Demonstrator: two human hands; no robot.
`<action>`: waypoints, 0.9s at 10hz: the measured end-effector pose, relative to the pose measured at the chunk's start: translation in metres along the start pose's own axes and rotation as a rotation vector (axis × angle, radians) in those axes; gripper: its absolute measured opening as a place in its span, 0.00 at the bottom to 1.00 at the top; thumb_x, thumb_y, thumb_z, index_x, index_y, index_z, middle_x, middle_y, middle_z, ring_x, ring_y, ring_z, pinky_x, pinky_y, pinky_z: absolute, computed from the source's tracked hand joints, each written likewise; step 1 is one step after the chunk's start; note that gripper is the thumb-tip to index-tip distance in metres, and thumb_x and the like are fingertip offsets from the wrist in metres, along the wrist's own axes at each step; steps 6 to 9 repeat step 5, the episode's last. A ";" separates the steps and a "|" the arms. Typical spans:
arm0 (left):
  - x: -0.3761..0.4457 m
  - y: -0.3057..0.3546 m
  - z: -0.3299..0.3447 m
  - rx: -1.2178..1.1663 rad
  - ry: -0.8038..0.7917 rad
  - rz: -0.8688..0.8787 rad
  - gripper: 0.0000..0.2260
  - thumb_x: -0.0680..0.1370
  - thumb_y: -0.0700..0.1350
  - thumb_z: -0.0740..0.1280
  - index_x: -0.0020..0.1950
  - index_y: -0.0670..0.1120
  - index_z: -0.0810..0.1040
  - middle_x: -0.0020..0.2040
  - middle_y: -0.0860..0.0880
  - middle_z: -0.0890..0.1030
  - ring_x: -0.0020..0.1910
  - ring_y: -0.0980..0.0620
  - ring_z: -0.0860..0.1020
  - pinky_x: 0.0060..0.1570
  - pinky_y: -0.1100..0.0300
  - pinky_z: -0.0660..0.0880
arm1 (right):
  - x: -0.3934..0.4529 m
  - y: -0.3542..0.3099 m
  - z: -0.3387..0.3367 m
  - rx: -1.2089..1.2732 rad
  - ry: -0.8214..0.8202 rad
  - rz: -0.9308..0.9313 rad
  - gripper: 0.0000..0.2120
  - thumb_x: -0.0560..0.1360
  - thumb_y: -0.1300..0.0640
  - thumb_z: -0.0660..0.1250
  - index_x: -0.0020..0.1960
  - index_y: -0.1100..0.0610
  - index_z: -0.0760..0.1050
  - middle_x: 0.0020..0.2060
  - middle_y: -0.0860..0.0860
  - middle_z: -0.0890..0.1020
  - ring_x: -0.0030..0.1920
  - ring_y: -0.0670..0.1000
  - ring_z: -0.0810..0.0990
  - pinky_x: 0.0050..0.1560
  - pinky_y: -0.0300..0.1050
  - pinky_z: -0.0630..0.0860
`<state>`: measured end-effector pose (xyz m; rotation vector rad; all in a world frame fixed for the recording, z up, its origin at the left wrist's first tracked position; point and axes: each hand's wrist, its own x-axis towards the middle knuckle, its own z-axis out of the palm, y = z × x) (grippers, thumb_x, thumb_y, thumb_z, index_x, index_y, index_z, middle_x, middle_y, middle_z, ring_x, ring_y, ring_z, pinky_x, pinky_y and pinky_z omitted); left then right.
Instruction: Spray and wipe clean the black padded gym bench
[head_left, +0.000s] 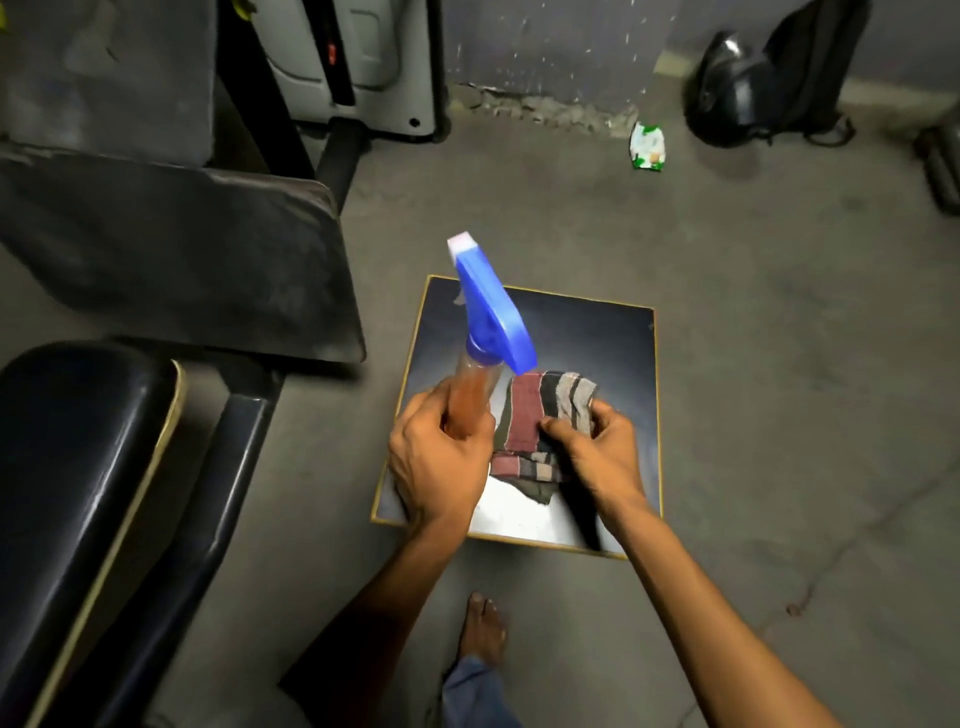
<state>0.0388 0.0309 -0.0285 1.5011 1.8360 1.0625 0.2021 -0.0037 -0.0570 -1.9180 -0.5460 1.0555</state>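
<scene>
The black padded gym bench (78, 467) runs along the lower left, its shiny seat pad with a pale trim edge. A duller, dusty pad (182, 260) of it lies above. My left hand (439, 457) is closed around the clear body of a spray bottle (491, 317) with a blue trigger head, which points up and away. My right hand (597, 449) pinches a striped cloth (535, 415) in red, brown and grey. Both hands are over a dark square board (613, 353) on the floor, to the right of the bench.
Grey concrete floor (779, 364) surrounds the board. A black helmet (727, 93) and black backpack (815, 62) rest against the far wall. A small green and white packet (647, 146) lies on the floor. Machine frame parts (337, 67) stand behind the bench. My bare foot (483, 631) is below.
</scene>
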 end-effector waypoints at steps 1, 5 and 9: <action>-0.003 -0.005 0.002 0.036 -0.015 -0.012 0.11 0.72 0.47 0.82 0.43 0.43 0.82 0.40 0.46 0.82 0.38 0.42 0.79 0.38 0.62 0.58 | -0.003 0.003 -0.007 -0.304 0.070 -0.129 0.18 0.72 0.52 0.79 0.60 0.51 0.82 0.52 0.47 0.88 0.55 0.53 0.87 0.63 0.54 0.83; -0.003 0.018 -0.013 0.271 -0.218 -0.250 0.25 0.71 0.56 0.80 0.65 0.49 0.80 0.59 0.48 0.85 0.61 0.41 0.82 0.56 0.49 0.77 | -0.056 -0.031 -0.004 -0.344 0.224 -0.170 0.11 0.75 0.57 0.74 0.57 0.50 0.82 0.41 0.44 0.84 0.44 0.52 0.84 0.51 0.52 0.81; -0.003 0.018 -0.013 0.271 -0.218 -0.250 0.25 0.71 0.56 0.80 0.65 0.49 0.80 0.59 0.48 0.85 0.61 0.41 0.82 0.56 0.49 0.77 | -0.056 -0.031 -0.004 -0.344 0.224 -0.170 0.11 0.75 0.57 0.74 0.57 0.50 0.82 0.41 0.44 0.84 0.44 0.52 0.84 0.51 0.52 0.81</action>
